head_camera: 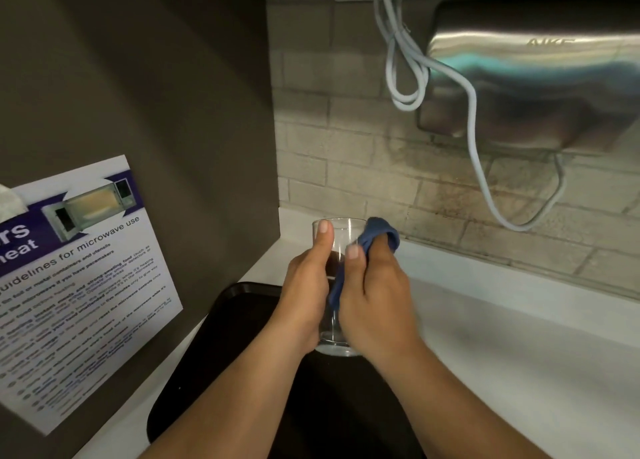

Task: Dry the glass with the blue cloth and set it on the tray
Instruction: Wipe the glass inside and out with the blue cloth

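A clear drinking glass (341, 231) is held upright between both hands above the black tray (221, 347). My left hand (306, 295) wraps its left side, thumb up along the wall near the rim. My right hand (375, 302) presses the blue cloth (379, 231) against the right side of the glass; the cloth bunches over the fingers near the rim and trails down between the hands. The lower half of the glass is mostly hidden by the hands; its thick base (334, 349) shows below them.
A white counter (502, 337) runs along a tiled wall. A steel hand dryer (536, 74) with looped white cables (408, 74) hangs at upper right. A dark panel with a microwave-use poster (79, 285) stands close on the left.
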Motion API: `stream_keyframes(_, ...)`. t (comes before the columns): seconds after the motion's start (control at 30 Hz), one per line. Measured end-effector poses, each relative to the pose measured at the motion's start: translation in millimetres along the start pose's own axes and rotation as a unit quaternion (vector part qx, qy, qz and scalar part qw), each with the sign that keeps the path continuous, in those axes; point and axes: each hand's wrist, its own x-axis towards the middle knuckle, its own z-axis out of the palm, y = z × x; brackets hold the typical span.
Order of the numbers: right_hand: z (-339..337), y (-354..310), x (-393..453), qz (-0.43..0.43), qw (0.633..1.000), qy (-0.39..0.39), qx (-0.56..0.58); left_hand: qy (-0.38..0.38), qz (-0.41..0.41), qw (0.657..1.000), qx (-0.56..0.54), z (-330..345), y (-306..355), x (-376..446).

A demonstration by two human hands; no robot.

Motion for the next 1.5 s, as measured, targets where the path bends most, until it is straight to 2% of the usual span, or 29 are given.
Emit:
stream_keyframes(0.07,-3.3,-1.1,19.3,0.077,0.996,0.006,0.04,-0.015,-0.021,0.999,-0.034,1.3,-1.8,-2.0)
stream_keyframes(0.13,-6.0,2.4,31.3,0.166,0.977,-0.006,0.136,0.0,-0.036,0.998,-0.057,3.0,-2.0,-2.2)
stream_keyframes(0.2,-8.3,2.3,26.7,0.248,0.947,-0.034,0.202,0.043,-0.036,0.996,-0.065,4.1,1.0,-1.0)
stream_keyframes(0.23,-9.5,2.5,20.1,0.267,0.942,-0.052,0.195,0.066,-0.04,0.995,-0.065,3.7,2.3,2.1)
stream_keyframes(0.3,-10.7,3.7,1.4,0.238,0.959,-0.086,0.126,0.096,-0.043,0.992,-0.075,0.6,4.5,7.6)
stream_keyframes(0.4,-8.2,3.9,-22.4,0.094,0.99,-0.108,0.005,0.089,-0.072,0.99,-0.081,-3.8,1.6,12.6)
stream_keyframes(0.5,-1.7,2.8,-18.7,-0.038,0.992,-0.081,-0.094,0.061,-0.081,0.994,-0.049,-3.6,-3.6,10.9)
stream_keyframes(0.57,-0.9,-0.8,0.1,-0.033,0.995,-0.064,-0.069,0.041,-0.064,0.996,-0.048,-3.5,-7.5,9.5)
stream_keyframes(0.63,-4.5,-3.6,22.8,0.079,0.994,-0.065,0.032,0.028,-0.053,0.997,-0.054,-3.4,-8.5,8.2)
stream_keyframes(0.7,-9.4,-5.7,34.1,0.212,0.962,-0.065,0.157,0.019,-0.039,0.997,-0.057,-4.1,-4.6,5.9)
stream_keyframes(0.77,-9.4,-5.3,27.3,0.29,0.931,-0.084,0.203,0.038,-0.015,0.997,-0.062,-6.2,0.1,7.5)
stream_keyframes(0.87,-2.2,3.9,9.2,0.353,0.894,-0.097,0.258,0.052,0.038,0.997,-0.042,-8.2,3.2,8.6)
stream_keyframes(1.0,8.9,24.5,1.3,0.443,0.798,-0.108,0.393,0.035,0.127,0.988,0.075,-11.5,-8.0,14.6)
stream_keyframes(1.1,11.3,33.8,-0.5,0.505,0.72,-0.126,0.459,0.024,0.234,0.963,0.131,-22.0,-19.2,23.1)
stream_keyframes(1.17,13.3,35.5,-2.5,0.532,0.688,-0.143,0.473,0.02,0.274,0.95,0.149,-31.5,-23.6,27.8)
stream_keyframes(1.3,12.9,46.8,-6.8,0.519,0.681,-0.161,0.491,0.037,0.282,0.951,0.121,-53.3,-27.1,40.3)
stream_keyframes(1.4,-0.7,55.4,-7.2,0.514,0.683,-0.228,0.467,0.066,0.243,0.962,0.102,-77.9,-34.1,50.8)
stream_keyframes(1.5,-18.2,64.4,0.2,0.499,0.697,-0.272,0.436,0.077,0.184,0.969,0.143,-101.1,-52.8,55.1)
